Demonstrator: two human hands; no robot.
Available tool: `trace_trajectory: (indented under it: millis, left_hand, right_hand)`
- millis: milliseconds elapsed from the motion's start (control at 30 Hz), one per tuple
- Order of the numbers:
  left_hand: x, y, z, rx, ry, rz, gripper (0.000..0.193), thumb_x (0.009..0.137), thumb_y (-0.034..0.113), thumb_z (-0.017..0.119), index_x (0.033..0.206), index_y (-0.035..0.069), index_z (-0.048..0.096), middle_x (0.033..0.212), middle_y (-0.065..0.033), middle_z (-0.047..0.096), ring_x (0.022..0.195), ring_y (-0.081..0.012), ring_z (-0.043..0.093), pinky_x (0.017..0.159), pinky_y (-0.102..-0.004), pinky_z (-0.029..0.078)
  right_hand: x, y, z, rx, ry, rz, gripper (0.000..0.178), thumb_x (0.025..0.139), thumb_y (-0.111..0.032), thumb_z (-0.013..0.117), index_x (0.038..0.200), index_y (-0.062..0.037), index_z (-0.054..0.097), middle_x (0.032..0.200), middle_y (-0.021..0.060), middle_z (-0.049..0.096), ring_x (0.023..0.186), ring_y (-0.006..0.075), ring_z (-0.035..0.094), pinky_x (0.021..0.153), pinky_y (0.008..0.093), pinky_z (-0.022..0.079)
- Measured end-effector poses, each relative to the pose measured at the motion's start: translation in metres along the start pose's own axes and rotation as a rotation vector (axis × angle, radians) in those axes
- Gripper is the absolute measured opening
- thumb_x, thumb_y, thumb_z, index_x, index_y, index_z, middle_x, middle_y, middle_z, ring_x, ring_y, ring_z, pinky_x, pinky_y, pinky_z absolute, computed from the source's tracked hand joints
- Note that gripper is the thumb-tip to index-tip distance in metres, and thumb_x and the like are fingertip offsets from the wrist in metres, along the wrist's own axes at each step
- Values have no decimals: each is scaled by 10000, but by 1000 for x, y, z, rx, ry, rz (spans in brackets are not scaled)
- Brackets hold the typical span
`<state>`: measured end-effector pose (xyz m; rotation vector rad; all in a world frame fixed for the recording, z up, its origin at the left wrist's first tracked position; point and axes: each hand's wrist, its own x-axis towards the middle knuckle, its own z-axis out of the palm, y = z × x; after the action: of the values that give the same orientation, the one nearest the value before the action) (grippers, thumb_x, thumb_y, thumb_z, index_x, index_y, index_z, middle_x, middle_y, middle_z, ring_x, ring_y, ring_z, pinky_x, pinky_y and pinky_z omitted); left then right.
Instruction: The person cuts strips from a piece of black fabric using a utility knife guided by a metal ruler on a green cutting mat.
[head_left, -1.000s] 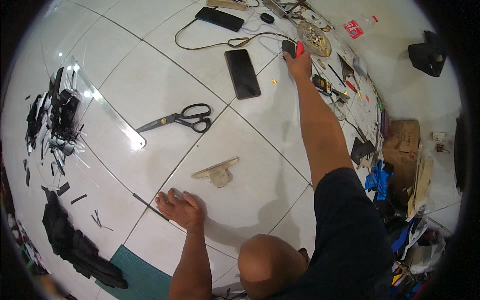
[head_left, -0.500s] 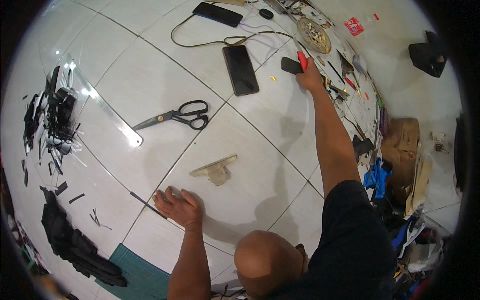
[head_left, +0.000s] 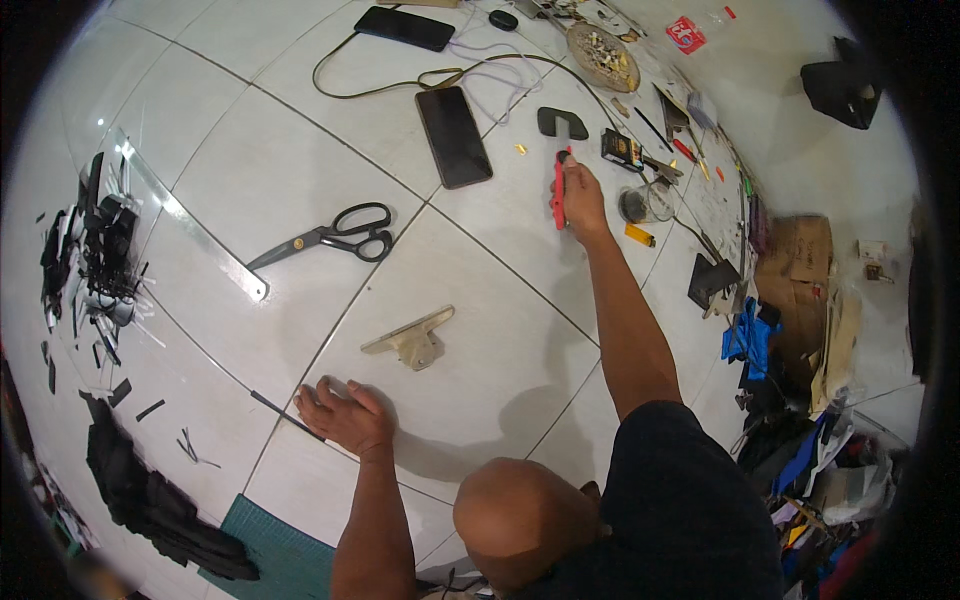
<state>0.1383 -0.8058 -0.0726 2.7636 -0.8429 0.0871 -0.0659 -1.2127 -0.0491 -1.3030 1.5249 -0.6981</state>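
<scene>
My right hand (head_left: 582,200) is wrapped around a red utility knife (head_left: 558,195), held over the tiled floor. The knife's pale blade reaches over a small black rounded piece (head_left: 560,122). My left hand (head_left: 345,415) rests on the tiles with its fingers spread, beside a thin black strip (head_left: 285,414). Between the hands lies a metal bulldog clip (head_left: 418,345). Black-handled scissors (head_left: 325,238) sit farther off, their tips by a clear-looking ruler (head_left: 205,228). A dark phone (head_left: 455,138) lies left of the knife.
A second phone (head_left: 405,28) with cables lies far off. An ashtray (head_left: 600,55), cigarette pack (head_left: 622,150), glass (head_left: 658,203) and yellow lighter (head_left: 640,236) stand at right. Black scraps (head_left: 105,240), black fabric (head_left: 150,490) and a green cutting mat (head_left: 265,550) are at left.
My right hand has drawn back toward me and left with the utility knife, uncovering the cigarette pack, glass and lighter. The view has shifted slightly; my left hand stays on the floor.
</scene>
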Motion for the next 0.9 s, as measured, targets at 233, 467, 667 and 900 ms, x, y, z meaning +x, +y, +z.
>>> trace_trajectory:
  millis: [233,467,667,900]
  left_hand:
    - [2,-8,0,-13,16,4,473,932,293,521,1308,15,450,1438,-231,333,1403,-415,260,1136,-583,232]
    - [1,-6,1,10,15,-24,461,934,296,530,1296,17,466,1435,-233,341,1395,-415,274,1140,-577,233]
    - [3,-8,1,-52,54,-3,466,922,274,546,1308,26,462,1442,-232,338,1398,-422,271,1139,-576,240]
    - [1,-1,0,-54,50,5,443,909,253,563,1280,22,494,1409,-239,386,1386,-440,286,1132,-582,254]
  right_hand:
    - [-2,-7,2,-282,196,-35,495,1048,-474,420,940,-21,587,731,94,623,585,197,619,560,353,494]
    - [5,10,-11,-455,237,-132,512,1044,-484,396,921,-30,600,780,161,661,720,314,680,684,429,518]
    - [4,8,-4,-412,250,6,529,1042,-494,393,923,-24,603,747,138,667,637,284,674,672,428,522]
    - [7,1,-11,-279,131,-65,515,1039,-469,405,954,0,601,721,94,656,545,216,638,567,355,524]
